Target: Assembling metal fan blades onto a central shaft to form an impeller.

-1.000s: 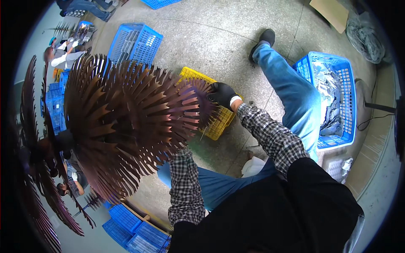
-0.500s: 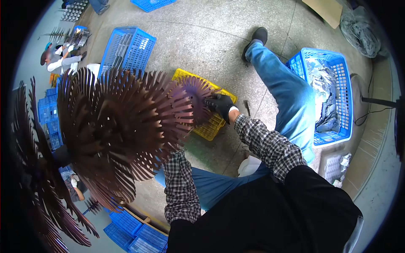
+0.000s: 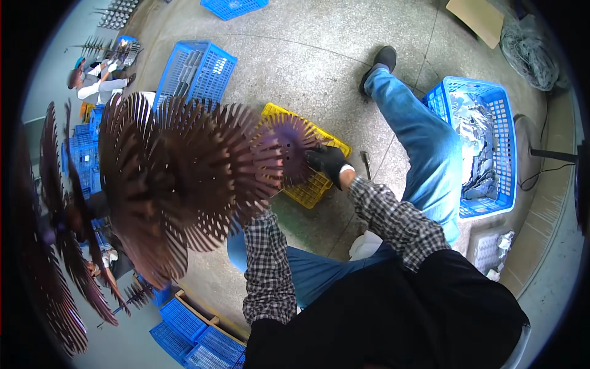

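Note:
A large rack of brown metal discs (image 3: 184,166), their rims cut into long narrow fingers, fills the left side on a dark shaft. At its right end is a smaller purple-tinted slotted metal disc (image 3: 287,150) with small holes near its centre. My right hand (image 3: 329,163), in a black glove, is closed at the right edge of this disc. My left forearm (image 3: 264,264), in a checked sleeve, reaches up under the brown discs. They hide my left hand and whatever it touches. Behind the purple disc stands a yellow crate (image 3: 313,190).
A blue crate of thin dark pieces (image 3: 482,154) stands right of my leg. Another blue crate (image 3: 196,74) is at the upper left. A dark tool (image 3: 366,165) lies on the floor. Far left, a person (image 3: 101,80) sits near blue crates. Blue baskets (image 3: 203,338) sit lower left.
The whole view has shifted slightly right and down. The brown discs at the left have turned a little. My right hand stays at the purple disc's edge.

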The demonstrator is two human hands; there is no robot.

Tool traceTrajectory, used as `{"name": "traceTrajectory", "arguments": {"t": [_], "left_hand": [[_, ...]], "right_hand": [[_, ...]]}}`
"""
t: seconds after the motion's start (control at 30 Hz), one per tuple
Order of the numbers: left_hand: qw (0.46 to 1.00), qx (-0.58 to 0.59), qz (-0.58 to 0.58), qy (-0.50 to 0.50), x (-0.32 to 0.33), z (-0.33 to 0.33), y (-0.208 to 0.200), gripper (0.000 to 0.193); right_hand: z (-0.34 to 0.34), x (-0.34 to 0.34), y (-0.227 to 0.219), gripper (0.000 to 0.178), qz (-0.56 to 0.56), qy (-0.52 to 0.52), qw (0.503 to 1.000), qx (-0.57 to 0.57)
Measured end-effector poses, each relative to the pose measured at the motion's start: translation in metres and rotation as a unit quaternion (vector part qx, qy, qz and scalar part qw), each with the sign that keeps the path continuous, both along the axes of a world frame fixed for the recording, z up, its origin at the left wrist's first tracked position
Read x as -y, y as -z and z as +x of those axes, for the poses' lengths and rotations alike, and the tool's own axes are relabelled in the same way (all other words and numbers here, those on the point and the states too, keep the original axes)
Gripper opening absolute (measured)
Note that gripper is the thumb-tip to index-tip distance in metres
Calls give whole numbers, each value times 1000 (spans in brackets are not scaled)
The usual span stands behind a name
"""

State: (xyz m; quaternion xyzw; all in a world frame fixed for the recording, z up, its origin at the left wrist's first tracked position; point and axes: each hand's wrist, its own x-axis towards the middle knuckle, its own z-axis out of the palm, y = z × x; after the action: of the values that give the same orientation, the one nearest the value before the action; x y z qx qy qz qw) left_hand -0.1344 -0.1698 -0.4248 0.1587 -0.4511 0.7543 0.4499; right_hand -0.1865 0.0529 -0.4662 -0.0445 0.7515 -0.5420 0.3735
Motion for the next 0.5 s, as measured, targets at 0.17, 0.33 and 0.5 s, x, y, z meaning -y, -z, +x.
{"name": "traceTrajectory", "arguments": {"t": [0.17, 0.33, 0.5], "left_hand": [[947, 252, 122, 155, 27, 17, 4, 63], [794, 475, 224, 307, 61, 20, 6, 67], [552, 652, 304, 422, 85, 11, 11, 71]], "right_hand": [[6, -37, -14, 36, -37, -16, 999, -22], [-17, -31, -1, 39, -122, -4, 992, -27], [-26, -21, 14, 36, -136, -130, 982, 31]]}}
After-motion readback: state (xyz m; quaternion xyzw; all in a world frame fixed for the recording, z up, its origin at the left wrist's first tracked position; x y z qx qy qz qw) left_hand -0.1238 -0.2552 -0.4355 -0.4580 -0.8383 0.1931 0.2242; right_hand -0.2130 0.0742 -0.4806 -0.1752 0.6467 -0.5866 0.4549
